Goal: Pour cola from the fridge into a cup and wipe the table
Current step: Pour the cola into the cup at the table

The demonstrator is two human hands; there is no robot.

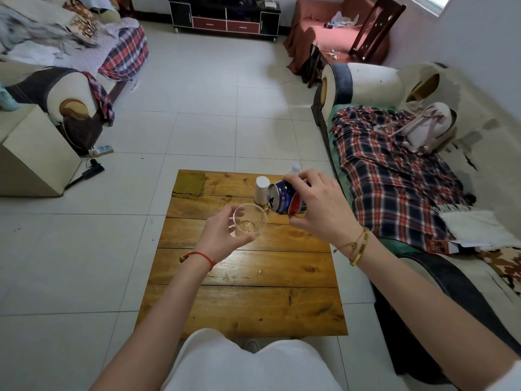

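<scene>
My left hand [222, 232] grips a clear glass cup [251, 220] held just above the wooden table [253, 300]. My right hand [315, 210] holds a blue and red cola can [283, 197], tipped to the left so its opened top sits at the cup's rim. The cup looks almost empty, with only a little liquid at the bottom. A yellow-green cloth [189, 184] lies flat on the table's far left corner.
A white cylinder [262, 189] and a capped plastic bottle [294, 168] stand behind the can at the table's far edge. A sofa with a plaid blanket [394, 176] runs along the right. Another sofa [70, 88] and a beige box [36, 153] are on the left.
</scene>
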